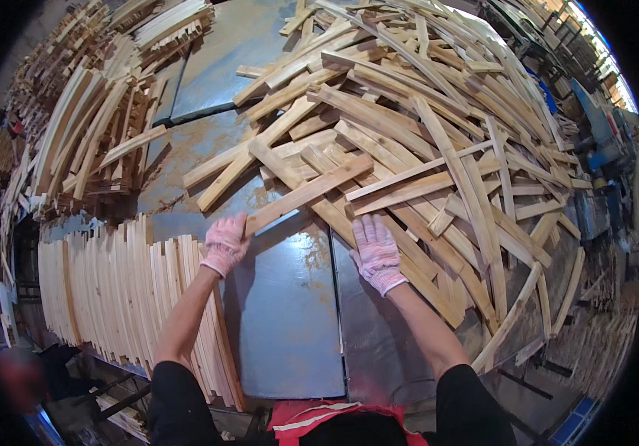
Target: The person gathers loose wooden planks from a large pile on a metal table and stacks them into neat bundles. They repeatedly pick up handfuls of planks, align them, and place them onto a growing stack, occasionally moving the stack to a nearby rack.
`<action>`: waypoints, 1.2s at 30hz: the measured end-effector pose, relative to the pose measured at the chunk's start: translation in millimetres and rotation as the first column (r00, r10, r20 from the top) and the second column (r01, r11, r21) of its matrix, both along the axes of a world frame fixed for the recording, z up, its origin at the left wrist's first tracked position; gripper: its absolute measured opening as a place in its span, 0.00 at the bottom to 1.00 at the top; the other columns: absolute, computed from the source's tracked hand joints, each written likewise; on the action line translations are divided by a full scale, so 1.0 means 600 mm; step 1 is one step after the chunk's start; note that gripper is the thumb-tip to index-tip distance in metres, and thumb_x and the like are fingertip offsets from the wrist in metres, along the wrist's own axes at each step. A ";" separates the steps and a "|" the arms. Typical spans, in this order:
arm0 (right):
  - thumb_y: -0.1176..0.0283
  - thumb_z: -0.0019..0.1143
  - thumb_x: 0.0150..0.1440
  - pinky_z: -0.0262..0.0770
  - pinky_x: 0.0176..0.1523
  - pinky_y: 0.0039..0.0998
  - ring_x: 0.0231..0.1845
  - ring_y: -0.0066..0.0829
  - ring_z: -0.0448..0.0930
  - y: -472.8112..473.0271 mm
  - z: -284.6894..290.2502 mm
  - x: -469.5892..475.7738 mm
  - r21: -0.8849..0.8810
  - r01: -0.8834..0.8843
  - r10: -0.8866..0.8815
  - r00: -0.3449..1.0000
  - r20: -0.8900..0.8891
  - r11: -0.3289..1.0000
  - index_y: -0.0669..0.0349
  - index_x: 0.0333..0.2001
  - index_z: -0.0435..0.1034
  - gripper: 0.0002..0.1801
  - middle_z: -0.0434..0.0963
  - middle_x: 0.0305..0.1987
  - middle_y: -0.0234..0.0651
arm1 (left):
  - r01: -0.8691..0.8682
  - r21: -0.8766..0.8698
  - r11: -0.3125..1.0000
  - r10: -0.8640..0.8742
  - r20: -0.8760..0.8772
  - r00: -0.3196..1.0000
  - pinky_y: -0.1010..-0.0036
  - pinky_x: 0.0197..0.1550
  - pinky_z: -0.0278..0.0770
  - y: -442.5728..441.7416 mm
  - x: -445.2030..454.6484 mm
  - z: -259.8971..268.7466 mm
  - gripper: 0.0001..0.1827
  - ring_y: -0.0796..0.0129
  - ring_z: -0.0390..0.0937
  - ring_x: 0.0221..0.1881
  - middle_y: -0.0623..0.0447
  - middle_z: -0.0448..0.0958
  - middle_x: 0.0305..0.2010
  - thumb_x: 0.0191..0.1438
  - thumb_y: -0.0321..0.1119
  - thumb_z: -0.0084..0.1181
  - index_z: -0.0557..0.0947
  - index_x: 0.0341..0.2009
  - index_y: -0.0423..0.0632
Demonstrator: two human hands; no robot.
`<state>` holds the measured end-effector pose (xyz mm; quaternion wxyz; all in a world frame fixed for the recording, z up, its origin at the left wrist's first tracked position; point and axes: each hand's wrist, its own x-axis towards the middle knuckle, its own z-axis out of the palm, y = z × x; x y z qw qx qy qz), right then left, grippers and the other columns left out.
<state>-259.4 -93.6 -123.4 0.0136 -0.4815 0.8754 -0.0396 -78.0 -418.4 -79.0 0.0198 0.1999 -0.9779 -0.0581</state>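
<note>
My left hand (227,244), in a pink and white knitted glove, is closed around the near end of a wooden slat (311,189). This slat slants up to the right, its far end over a loose heap of wooden strips (397,128). My right hand (376,250), gloved alike, lies palm down with its fingers stretched out against the near edge of the heap; its fingertips are by the end of another strip (403,195). Whether it presses on wood is hard to tell. Left of my left hand, many slats (113,290) stand side by side in a row.
A metal-topped table (288,312) with seams and sawdust lies before me. More stacked strips (90,128) are at the back left. Dark metal bars (525,384) show below the table's right edge. A blurred person (21,379) is at the lower left.
</note>
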 end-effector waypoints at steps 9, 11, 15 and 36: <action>0.65 0.52 0.61 0.77 0.54 0.43 0.56 0.51 0.77 0.009 0.014 -0.053 -0.363 0.073 -0.016 0.988 0.156 0.929 0.67 0.57 0.70 0.23 0.79 0.50 0.49 | -0.385 0.353 0.853 0.462 -0.166 0.871 0.56 0.61 0.71 -0.147 -0.122 -0.047 0.36 0.41 0.71 0.62 0.35 0.75 0.59 0.50 0.40 0.63 0.70 0.64 0.47; 0.64 0.55 0.60 0.77 0.55 0.39 0.52 0.47 0.80 0.022 0.032 -0.086 -0.387 0.396 0.008 0.690 0.724 0.833 0.68 0.54 0.73 0.23 0.82 0.47 0.49 | -0.460 0.005 0.888 0.459 0.062 0.886 0.55 0.63 0.69 -0.134 -0.142 -0.094 0.41 0.42 0.69 0.63 0.35 0.74 0.59 0.46 0.38 0.63 0.68 0.66 0.43; 0.67 0.61 0.56 0.75 0.55 0.26 0.49 0.27 0.81 0.050 0.071 -0.121 -0.088 0.515 0.021 0.134 0.991 0.853 0.67 0.55 0.76 0.24 0.83 0.48 0.40 | -0.512 0.340 0.789 0.533 0.038 0.845 0.55 0.50 0.75 -0.103 -0.146 -0.087 0.35 0.41 0.78 0.48 0.37 0.79 0.44 0.41 0.33 0.65 0.70 0.56 0.45; 0.58 0.56 0.63 0.78 0.54 0.33 0.51 0.38 0.82 0.174 0.034 0.133 -0.254 0.761 -0.189 0.441 0.878 0.596 0.67 0.62 0.68 0.30 0.80 0.53 0.49 | 0.313 0.325 -0.893 0.421 0.349 0.837 0.56 0.49 0.83 0.391 0.102 0.046 0.29 0.56 0.79 0.41 0.44 0.77 0.42 0.57 0.42 0.66 0.71 0.53 0.36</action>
